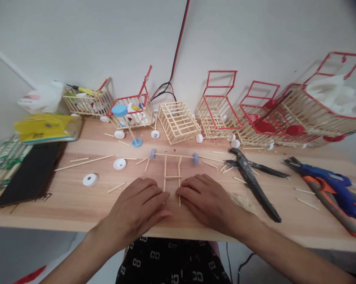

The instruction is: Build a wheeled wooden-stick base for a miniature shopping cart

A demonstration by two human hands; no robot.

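Observation:
A small wooden stick frame point(172, 177) lies on the table in front of me, with two long sides and a crossbar. Across its far end runs a thin stick with a blue bottle cap point(195, 158) on the right and another blue bottle cap point(153, 153) on the left. My left hand point(141, 203) is closed at the near end of the left side stick, its fingertips partly hiding it. The fingers of my right hand point(206, 199) pinch the right side stick, whose near end sticks out below them.
Black cutting pliers point(250, 177) and a blue hot glue gun point(328, 177) lie to the right. Small stick carts, including a red-trimmed one point(221, 114), line the wall. Loose white caps point(90, 180), a black slab point(30, 173) and a yellow packet point(47, 128) are leftward.

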